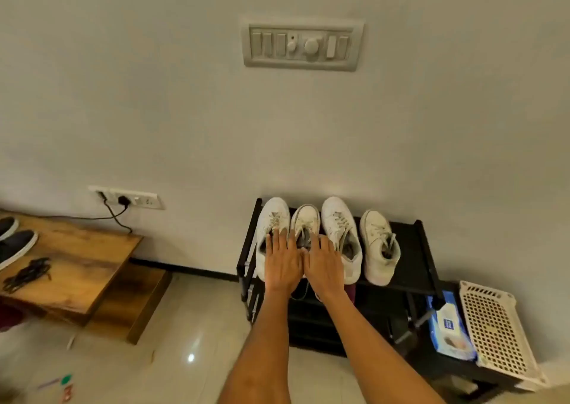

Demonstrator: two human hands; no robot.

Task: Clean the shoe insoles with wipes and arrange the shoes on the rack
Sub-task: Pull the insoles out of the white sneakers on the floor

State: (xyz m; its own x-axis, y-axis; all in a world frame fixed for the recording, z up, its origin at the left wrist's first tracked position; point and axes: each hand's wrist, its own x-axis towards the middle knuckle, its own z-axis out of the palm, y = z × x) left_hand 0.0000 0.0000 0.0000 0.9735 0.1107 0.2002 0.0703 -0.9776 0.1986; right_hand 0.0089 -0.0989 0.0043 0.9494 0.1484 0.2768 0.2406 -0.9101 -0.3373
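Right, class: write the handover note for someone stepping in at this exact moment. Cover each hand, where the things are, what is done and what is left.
Left hand: flat, fingers straight, resting on the heel ends of the two leftmost white shoes.
Right hand: flat beside it, fingers over the second and third shoes; holds nothing.
Four white shoes stand toes to the wall on the black rack's top shelf.
Wipes pack lies right of the rack, beside a white basket.
Done: these four are racked.
Left: dark shoes sit on the wooden table; insole cleaning cannot be judged.

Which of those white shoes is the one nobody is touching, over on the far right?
Find the black shoe rack against the wall. Four white lace-up shoes stand in a row on its top shelf. Yours is the rightmost white shoe, standing apart from the other three, clear of both hands, toe to the wall and slightly angled.
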